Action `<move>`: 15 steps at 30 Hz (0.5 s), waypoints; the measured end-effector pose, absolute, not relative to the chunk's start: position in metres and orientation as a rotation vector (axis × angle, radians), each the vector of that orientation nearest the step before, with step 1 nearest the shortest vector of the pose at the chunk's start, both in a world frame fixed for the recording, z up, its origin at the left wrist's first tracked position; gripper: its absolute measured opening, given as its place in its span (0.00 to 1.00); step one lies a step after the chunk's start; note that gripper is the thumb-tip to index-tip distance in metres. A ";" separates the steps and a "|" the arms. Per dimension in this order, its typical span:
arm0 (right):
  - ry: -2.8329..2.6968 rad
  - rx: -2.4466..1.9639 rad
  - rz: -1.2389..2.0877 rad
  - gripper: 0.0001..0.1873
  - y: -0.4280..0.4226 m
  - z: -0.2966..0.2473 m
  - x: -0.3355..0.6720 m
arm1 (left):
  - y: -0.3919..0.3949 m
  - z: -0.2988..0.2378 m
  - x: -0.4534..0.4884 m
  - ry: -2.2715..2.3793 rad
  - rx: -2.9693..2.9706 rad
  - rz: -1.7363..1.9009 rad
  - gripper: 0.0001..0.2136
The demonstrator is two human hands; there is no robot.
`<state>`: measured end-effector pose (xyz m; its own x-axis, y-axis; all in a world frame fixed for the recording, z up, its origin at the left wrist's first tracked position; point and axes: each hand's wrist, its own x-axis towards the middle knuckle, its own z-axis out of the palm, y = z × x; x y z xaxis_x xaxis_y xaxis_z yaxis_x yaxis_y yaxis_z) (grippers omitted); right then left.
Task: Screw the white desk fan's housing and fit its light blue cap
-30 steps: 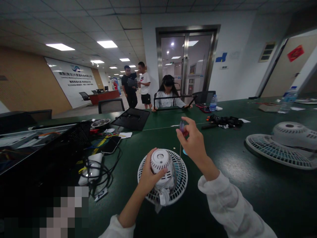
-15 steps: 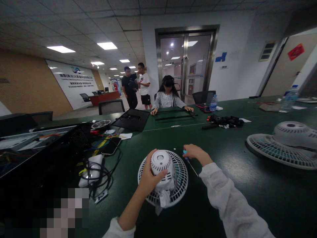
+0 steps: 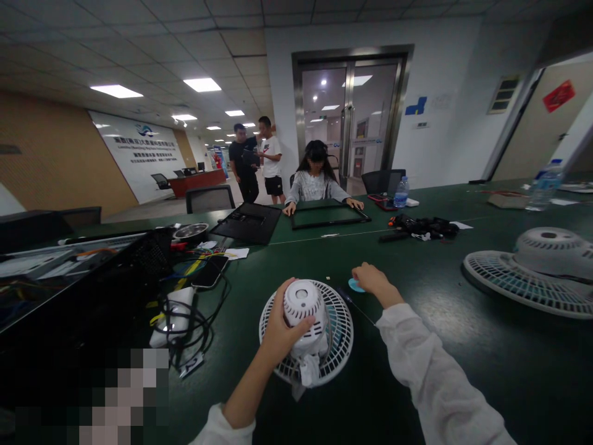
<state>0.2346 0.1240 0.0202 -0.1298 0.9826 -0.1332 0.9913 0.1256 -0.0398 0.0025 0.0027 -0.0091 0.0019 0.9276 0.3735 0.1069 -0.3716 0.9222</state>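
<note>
Grips the fan with the left hand, thumb and fingers spread wide and curled around opposite sides of the white housing. Has it resting grille-down on the green counter, housing up, just in front of the body. Keeps no wide gap in the right hand: bends the fingers down at the light blue disc, beyond the fan and to its right. Cannot tell whether they pinch the disc or only touch it. Leaves the screwdriver lying between the fan and the right forearm, handle close to the grille, shaft slanting toward the right sleeve. Faces, across the counter, a co-worker with both hands on a black frame lying flat. Has to the left an open computer case, a phone, a white box among black cables, a metal bowl and a black panel. Has well off to the right a second fan, also grille-down, with a dark bundle and a water bottle farther back.
</note>
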 end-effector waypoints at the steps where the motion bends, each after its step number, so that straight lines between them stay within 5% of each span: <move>1: 2.331 2.013 -0.171 0.12 0.122 0.028 0.235 | 0.003 -0.009 0.002 1.101 1.563 1.446 0.34; 10: 3.464 1.385 -0.130 0.07 0.052 0.097 0.185 | 0.002 -0.009 0.002 1.119 1.589 1.469 0.33; 15: 3.535 1.042 0.017 0.09 0.027 0.096 0.158 | 0.002 -0.008 0.004 1.080 1.556 1.467 0.33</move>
